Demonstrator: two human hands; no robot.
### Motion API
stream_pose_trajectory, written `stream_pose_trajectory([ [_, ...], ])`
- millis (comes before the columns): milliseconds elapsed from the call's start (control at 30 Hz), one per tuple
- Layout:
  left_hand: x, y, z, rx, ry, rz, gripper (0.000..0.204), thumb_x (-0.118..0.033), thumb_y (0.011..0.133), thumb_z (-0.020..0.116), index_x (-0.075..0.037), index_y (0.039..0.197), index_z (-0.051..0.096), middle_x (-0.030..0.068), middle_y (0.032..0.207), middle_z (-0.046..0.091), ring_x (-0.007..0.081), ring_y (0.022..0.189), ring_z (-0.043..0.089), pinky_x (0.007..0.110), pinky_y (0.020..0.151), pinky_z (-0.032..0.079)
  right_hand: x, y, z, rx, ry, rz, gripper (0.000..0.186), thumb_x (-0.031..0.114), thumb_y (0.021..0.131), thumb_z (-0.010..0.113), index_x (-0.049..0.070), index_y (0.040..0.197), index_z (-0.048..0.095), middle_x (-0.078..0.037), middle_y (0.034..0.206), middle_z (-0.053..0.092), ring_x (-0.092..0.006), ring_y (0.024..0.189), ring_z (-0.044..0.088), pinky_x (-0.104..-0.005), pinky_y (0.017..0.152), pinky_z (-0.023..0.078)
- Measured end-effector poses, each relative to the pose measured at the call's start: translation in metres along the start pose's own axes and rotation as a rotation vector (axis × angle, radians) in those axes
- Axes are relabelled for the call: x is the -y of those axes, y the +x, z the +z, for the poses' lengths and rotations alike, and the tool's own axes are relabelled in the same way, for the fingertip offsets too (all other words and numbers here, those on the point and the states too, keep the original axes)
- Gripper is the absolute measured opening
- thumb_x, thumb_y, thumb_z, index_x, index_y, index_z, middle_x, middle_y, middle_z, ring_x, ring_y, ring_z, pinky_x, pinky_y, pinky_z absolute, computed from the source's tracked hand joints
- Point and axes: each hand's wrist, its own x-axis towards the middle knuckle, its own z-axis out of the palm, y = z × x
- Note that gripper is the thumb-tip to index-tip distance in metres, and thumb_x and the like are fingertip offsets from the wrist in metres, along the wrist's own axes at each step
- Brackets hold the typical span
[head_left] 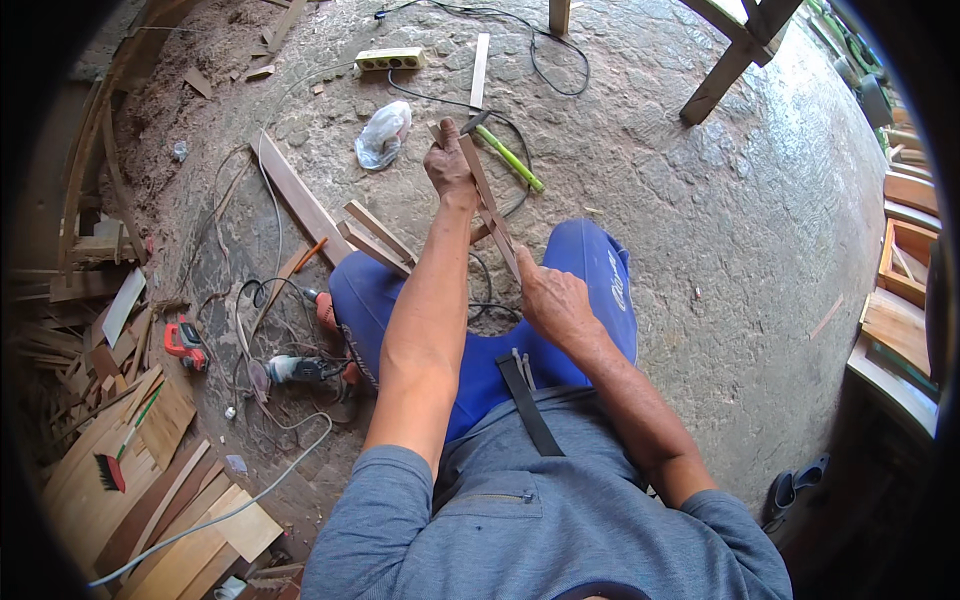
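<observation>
My left hand (450, 170) is closed around the far end of a narrow wooden piece, thumb up. The wooden strip (484, 192) slants down toward me between my knees. At its near end my right hand (556, 308) is closed on it, the index finger lying along the wood. Further wooden slats (378, 230) rest by my left knee; whether they join the held strip is hidden behind my forearm. Just beyond my left hand lies a hammer (512, 160) with a bright green handle. A crumpled clear plastic bag (383, 135) sits to its left.
On the rough floor are a power strip (390, 59) with black cables, a long plank (297, 194), an orange drill (326, 311), a grinder-like power tool (298, 369) and a red tool (184, 343). Wood offcuts (170, 420) pile up at left. Wooden legs (720, 83) stand far right.
</observation>
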Motion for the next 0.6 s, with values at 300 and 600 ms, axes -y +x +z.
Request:
stream_pose_trajectory([
  [300, 0.007, -0.010, -0.010, 0.005, -0.062, 0.040, 0.046, -0.049, 0.101, 0.060, -0.008, 0.079, 0.058, -0.0046, 0.065, 0.048, 0.0095, 0.056, 0.042, 0.030, 0.051, 0.035, 0.021, -0.006, -0.024, -0.078, -0.016, -0.036, 0.030, 0.008, 0.089, 0.052, 0.003, 0.118, 0.050, -0.023, 0.067, 0.067, -0.0426, 0.064, 0.069, -0.0535, 0.054, 0.053],
  [600, 0.000, -0.027, 0.005, 0.056, 0.025, 0.052, 0.049, -0.049, 0.101, 0.060, -0.007, 0.076, 0.059, -0.0040, 0.066, 0.050, 0.0088, 0.057, 0.043, 0.031, 0.051, 0.037, 0.030, 0.018, -0.041, -0.240, 0.008, -0.113, 0.019, 0.007, 0.090, 0.050, 0.003, 0.109, 0.050, -0.023, 0.065, 0.066, -0.0422, 0.061, 0.068, -0.0548, 0.053, 0.053],
])
